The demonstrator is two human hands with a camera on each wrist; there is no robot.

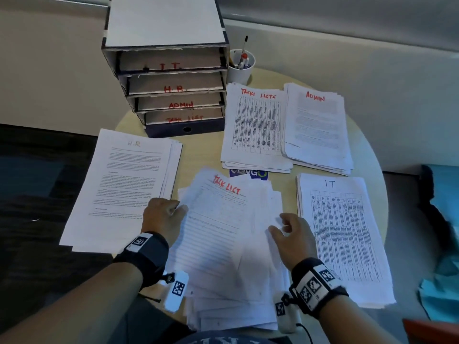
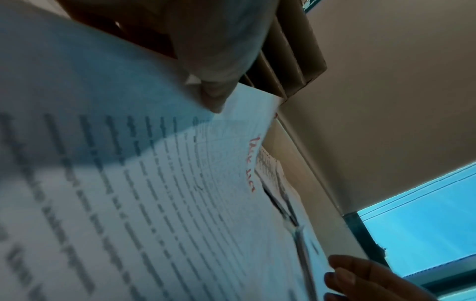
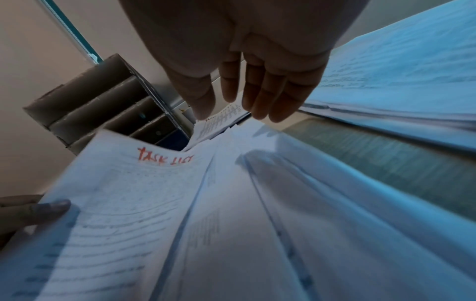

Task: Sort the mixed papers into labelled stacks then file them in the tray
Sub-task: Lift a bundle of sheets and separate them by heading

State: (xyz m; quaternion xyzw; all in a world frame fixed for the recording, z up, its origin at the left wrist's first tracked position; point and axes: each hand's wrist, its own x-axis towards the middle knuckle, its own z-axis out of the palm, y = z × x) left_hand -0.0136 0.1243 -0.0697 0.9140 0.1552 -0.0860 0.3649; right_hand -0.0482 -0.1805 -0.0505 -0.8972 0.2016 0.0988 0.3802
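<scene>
A loose mixed pile of papers (image 1: 231, 269) lies at the table's front middle. Its top sheet (image 1: 218, 214) is headed "Task List" in red. My left hand (image 1: 180, 209) pinches that sheet's left edge; the right wrist view shows the thumb (image 3: 51, 205) on top of the sheet (image 3: 123, 193). My right hand (image 1: 283, 225) hovers over the pile's right side with relaxed fingers (image 3: 257, 97) holding nothing. Sorted stacks lie around: H.R (image 1: 124, 189) left, Task Lists (image 1: 255, 127) behind, Admin (image 1: 318, 130) back right, IT (image 1: 342, 234) right. The shelved tray (image 1: 198, 126) stands at the back, labelled IT, H.R, Admin, Task List.
A white cup of pens (image 1: 239, 70) stands right of the tray. The round table (image 1: 367, 170) is nearly covered; the H.R and IT stacks overhang its edges. A teal cloth (image 1: 444, 219) lies off the table at right.
</scene>
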